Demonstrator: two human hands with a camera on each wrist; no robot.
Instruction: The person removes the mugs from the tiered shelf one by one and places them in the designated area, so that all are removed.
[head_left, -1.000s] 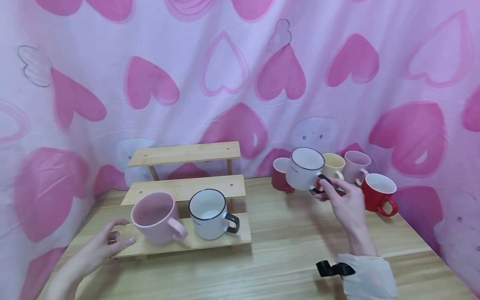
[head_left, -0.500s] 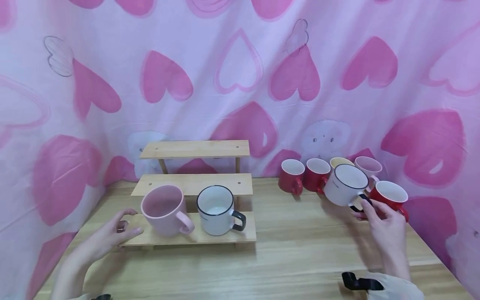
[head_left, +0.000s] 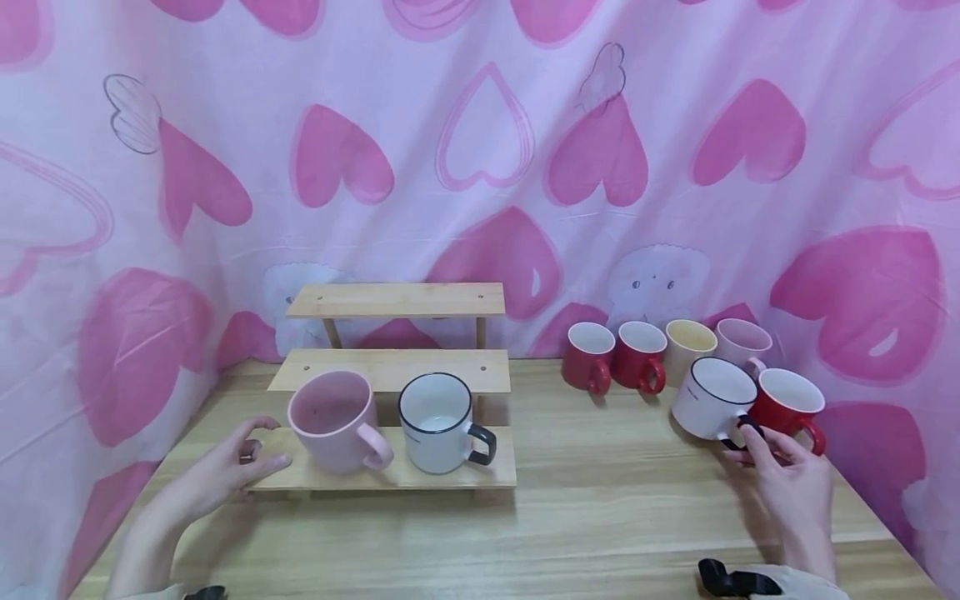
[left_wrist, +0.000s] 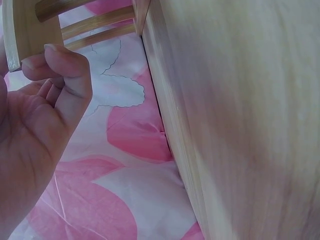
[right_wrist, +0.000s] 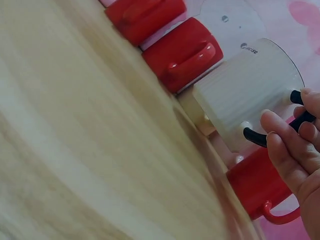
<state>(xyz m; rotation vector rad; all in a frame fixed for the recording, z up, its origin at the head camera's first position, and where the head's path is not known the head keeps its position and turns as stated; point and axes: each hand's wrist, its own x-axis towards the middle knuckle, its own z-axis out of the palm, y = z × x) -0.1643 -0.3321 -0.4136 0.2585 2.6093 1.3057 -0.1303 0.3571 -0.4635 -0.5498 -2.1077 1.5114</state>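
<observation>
1. Nearest, on the left, the left hand [head_left: 217, 479] grasps the left end of the bottom board [head_left: 495, 475] of a small wooden rack. Its fingers bend in at the edge.
2. On the right, the right hand [head_left: 797, 475] pinches the dark handle [right_wrist: 255, 137] of the held white mug [head_left: 705, 404]. This mug has a black rim, and it is on the right side of the table [head_left: 600, 533]. I cannot tell if its bottom touches the wood.
3. On the bottom board sit a big pink mug [head_left: 330, 442], on the left, and a second white mug [head_left: 431, 446], just beside it on the right. Both handles point right.
4. Just right of the held mug is a red mug [head_left: 776, 417].
5. Farther back, from left to right, come two more red mugs [head_left: 632, 367], a yellow mug [head_left: 678, 358] and a small pink mug [head_left: 741, 340].
6. The rack's middle board [head_left: 405, 363] and top board [head_left: 397, 300] rise like steps.
7. Farthest away hangs a pink cloth [head_left: 405, 167] with hearts.
</observation>
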